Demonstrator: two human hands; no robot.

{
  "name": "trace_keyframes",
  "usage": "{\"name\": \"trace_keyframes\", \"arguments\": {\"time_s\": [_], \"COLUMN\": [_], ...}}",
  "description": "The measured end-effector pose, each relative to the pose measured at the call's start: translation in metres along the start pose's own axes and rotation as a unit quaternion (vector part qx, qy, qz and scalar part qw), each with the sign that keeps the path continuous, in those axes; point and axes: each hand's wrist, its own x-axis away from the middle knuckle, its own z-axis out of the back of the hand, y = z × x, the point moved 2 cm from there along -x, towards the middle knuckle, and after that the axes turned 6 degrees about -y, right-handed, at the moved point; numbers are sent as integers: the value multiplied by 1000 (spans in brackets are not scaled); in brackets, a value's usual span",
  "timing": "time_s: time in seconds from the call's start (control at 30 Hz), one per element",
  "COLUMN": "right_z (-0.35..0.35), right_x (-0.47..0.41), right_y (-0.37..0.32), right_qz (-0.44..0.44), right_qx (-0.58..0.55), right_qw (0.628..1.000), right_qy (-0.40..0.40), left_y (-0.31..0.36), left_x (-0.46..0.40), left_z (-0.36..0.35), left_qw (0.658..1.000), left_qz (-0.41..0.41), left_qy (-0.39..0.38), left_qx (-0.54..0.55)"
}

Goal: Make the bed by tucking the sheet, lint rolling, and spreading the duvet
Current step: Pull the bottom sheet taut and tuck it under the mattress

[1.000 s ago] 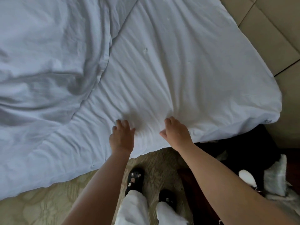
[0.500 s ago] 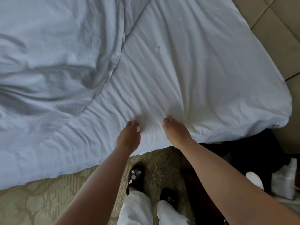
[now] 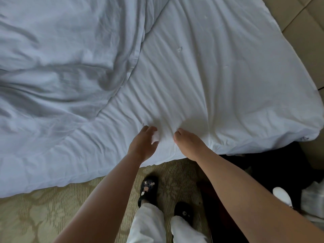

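A white padded duvet (image 3: 219,81) covers the bed, its near edge hanging over the carpet. A second rumpled white layer (image 3: 57,58) lies folded over it on the left. My left hand (image 3: 142,142) grips a bunch of the duvet near its edge, white cloth showing between fingers and thumb. My right hand (image 3: 189,142) pinches the duvet close beside it, fingers curled into the fabric. Creases fan out from both hands across the duvet.
Patterned beige carpet (image 3: 43,213) lies below the bed edge, with my dark shoes (image 3: 147,190) on it. A dark area (image 3: 263,165) shows under the duvet's right corner. White items (image 3: 313,199) sit at the far right. A beige padded panel (image 3: 301,20) lies beyond the bed.
My hands have drawn closer together on the duvet edge, and the left hand has closed on a bunch of fabric. The creases between them have deepened.
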Motion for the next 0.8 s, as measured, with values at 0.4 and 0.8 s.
{"name": "trace_keyframes", "arguments": {"time_s": [0.4, 0.8], "right_z": [9, 1], "right_x": [15, 10], "right_y": [-25, 0], "right_qz": [-5, -146], "right_qx": [-73, -165], "right_qw": [997, 975], "right_qy": [-1, 36], "left_y": [12, -27], "left_x": [-2, -9], "left_z": [1, 27], "left_qw": [979, 994], "left_qz": [-110, -50], "left_qy": [-13, 43], "left_qx": [-172, -90]}}
